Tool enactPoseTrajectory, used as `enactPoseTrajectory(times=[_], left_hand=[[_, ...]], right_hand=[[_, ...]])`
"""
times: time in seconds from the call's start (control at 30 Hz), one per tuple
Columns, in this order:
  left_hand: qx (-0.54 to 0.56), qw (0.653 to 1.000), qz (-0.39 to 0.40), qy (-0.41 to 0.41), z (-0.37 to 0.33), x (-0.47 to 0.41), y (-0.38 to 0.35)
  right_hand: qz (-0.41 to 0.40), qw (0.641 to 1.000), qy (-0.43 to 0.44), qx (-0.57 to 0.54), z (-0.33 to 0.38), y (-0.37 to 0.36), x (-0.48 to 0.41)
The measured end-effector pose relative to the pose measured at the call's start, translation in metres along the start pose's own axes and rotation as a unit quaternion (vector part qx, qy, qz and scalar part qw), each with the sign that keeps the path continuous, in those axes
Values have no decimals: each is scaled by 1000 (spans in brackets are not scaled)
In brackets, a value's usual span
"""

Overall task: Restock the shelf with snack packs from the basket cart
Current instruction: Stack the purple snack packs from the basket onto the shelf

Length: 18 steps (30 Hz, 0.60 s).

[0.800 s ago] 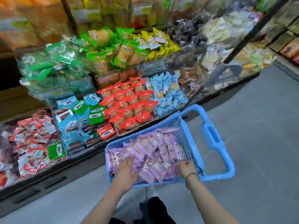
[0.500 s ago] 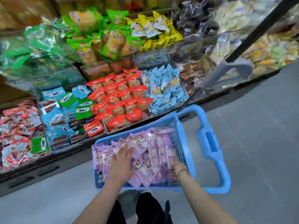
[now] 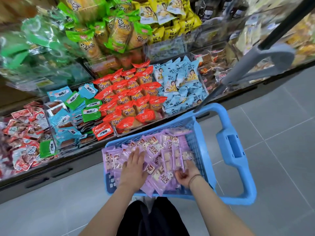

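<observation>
A blue basket cart stands on the floor against the shelf's lower tier. It is filled with purple snack packs. My left hand lies flat on the pile at the basket's near left, fingers apart and holding nothing. At the near right, my right hand is turned palm up, its fingers curled under a few purple packs that stand on edge against them.
The lower tier holds red packs, light blue packs, teal and green flat packs and red-white packs. Green packs and yellow packs fill the tier above. A grey cart handle on a black pole slants across the right. Grey tiled floor lies to the right.
Both hands have pushed deeper into the purple packs. My right hand has turned palm up and curled under some of them. The basket looks nearer in the view.
</observation>
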State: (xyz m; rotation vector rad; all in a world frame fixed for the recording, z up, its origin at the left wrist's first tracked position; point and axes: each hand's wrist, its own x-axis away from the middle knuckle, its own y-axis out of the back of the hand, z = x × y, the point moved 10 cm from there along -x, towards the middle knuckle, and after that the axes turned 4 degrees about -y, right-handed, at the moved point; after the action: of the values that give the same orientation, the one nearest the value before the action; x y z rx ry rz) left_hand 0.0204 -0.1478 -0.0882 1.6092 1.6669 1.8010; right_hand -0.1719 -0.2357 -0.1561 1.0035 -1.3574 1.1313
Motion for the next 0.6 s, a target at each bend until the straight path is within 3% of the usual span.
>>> enactPoseTrajectory(times=[0.27,0.43,0.53,0.6], left_hand=[[23,1000,5,-6,-1,0,4],[109,994,-8,-12,-1,0,22],[180,975,-127,-16,-10,10,53],[299,946,-124,10,-15,16,59]], right_hand=[[-8,998,26,63,0,-1,7],[12,997,33,73,-1,4,36],[81,989,55,113,-6,-6,60],[157,972,75,161,-11,-23,79]])
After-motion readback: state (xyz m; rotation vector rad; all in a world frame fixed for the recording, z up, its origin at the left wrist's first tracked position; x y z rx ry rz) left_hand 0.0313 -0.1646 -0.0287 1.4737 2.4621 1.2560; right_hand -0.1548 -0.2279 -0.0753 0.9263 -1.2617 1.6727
